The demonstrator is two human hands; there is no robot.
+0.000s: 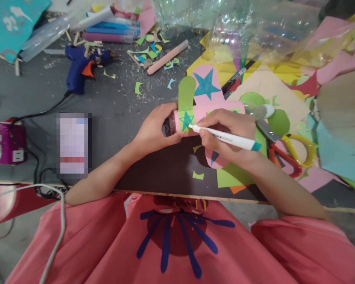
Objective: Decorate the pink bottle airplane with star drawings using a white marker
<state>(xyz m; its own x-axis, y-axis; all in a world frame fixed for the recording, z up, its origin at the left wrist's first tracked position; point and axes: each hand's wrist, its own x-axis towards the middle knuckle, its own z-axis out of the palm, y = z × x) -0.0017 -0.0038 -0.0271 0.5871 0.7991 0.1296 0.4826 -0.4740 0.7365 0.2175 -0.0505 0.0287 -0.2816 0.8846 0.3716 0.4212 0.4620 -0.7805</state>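
Note:
My left hand is closed around the end of a pink paper-covered tube that lies on the dark table. The tube carries a green band with a teal star and pink and green wing pieces, one with a larger teal star. My right hand grips a white marker with a teal end. The marker's tip touches the tube just right of the small star.
A blue glue gun lies at the back left, its cord running to a purple device. Scissors with red and yellow handles lie to the right. Coloured paper scraps, markers and clear plastic bottles crowd the back.

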